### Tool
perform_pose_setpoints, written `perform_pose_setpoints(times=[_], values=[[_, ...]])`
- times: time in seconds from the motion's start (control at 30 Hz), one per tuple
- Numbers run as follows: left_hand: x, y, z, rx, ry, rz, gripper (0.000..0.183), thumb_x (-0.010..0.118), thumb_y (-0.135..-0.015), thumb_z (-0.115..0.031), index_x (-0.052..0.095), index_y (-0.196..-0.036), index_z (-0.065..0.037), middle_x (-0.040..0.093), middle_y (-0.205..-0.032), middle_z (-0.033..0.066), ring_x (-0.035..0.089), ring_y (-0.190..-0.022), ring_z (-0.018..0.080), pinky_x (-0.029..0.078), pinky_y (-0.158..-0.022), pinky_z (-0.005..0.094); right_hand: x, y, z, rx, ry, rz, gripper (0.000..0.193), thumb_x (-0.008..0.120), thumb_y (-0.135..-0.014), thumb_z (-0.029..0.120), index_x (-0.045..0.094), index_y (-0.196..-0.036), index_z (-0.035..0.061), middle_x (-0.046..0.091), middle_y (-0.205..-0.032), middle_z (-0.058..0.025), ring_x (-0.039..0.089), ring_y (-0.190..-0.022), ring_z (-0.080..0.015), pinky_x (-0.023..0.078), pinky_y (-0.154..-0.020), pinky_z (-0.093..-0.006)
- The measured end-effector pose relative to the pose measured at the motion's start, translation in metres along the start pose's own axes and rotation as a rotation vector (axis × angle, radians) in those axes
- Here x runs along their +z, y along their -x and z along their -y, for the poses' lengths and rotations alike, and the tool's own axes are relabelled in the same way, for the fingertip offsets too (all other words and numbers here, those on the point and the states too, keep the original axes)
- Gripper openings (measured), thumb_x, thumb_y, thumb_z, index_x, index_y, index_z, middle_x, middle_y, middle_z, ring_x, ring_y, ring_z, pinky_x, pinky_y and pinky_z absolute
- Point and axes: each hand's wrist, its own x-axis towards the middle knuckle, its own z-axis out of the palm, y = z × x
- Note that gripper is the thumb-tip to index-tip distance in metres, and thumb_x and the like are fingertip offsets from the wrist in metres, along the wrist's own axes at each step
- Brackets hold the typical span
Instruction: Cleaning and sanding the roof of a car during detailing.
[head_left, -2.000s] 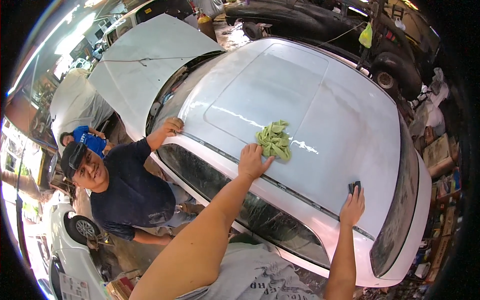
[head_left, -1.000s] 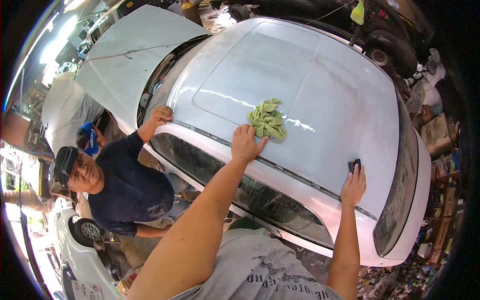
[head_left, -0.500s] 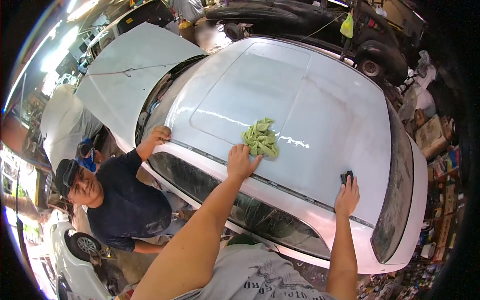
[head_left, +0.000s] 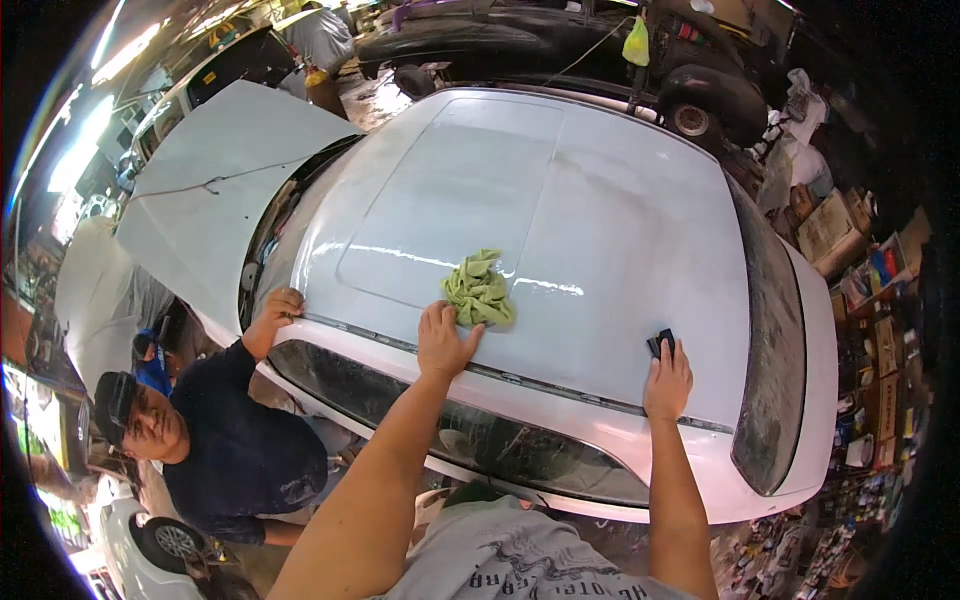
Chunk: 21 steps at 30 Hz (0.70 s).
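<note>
The pale grey car roof (head_left: 610, 230) lies in front of me. A crumpled green cloth (head_left: 480, 288) rests on it left of centre. My left hand (head_left: 447, 342) lies at the roof's near edge with fingers spread, right against the cloth's near side. It does not grip the cloth. Farther right, near the rear of the roof, my right hand (head_left: 667, 385) has its fingers on a small black block (head_left: 660, 343) pressed on the surface. The block's underside is hidden.
At the left, a co-worker in a dark shirt (head_left: 245, 430) rests a hand (head_left: 283, 304) on the roof edge. The car's hood (head_left: 230, 150) is raised, with a cord across it. A black vehicle (head_left: 560, 50) stands behind; cluttered shelves (head_left: 885, 390) line the right.
The whole view has shifted, so the car and cloth sit farther left in the picture. Both my hands keep nearly the same places on the roof, the block still under my right one.
</note>
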Motion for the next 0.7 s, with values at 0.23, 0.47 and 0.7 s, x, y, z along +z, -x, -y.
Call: perform_pose_setpoints(times=[0.23,0.47,0.7], values=[[0.0063,0.0028,0.0067,0.017,-0.035,0.028,0.072,0.075,-0.088,-0.049,0.051,-0.135,0.001,0.046,-0.141,0.0245,0.041,-0.136,0.043,0.034,-0.116,0.0521,-0.0006,0.0028,-0.0009,-0.002,-0.022,-0.019,0.048,0.052,-0.105,0.028,0.051,-0.151,0.0168,0.042,-0.161,-0.0106,0.042,-0.144,-0.0325,0.033,-0.119,-0.0486],[0.004,0.0046,0.0073,0.045,-0.042,0.014,0.086,0.073,-0.089,-0.051,0.039,-0.151,-0.001,0.039,-0.15,0.0273,0.039,-0.138,0.0457,0.033,-0.117,0.0533,-0.0065,0.0017,0.0037,0.0,-0.046,-0.005,0.047,0.052,-0.105,0.028,0.052,-0.151,0.0161,0.042,-0.161,-0.0114,0.042,-0.145,-0.0313,0.032,-0.12,-0.0484],[0.0062,0.0007,0.0065,0.08,-0.034,-0.002,0.094,0.074,-0.088,-0.052,0.032,-0.156,-0.002,0.032,-0.156,0.0305,0.033,-0.143,0.0486,0.03,-0.12,0.0543,-0.0083,0.002,0.0012,0.02,-0.04,0.014,0.048,0.052,-0.106,0.028,0.05,-0.152,0.0179,0.041,-0.162,-0.0097,0.04,-0.146,-0.029,0.032,-0.12,-0.0476]])
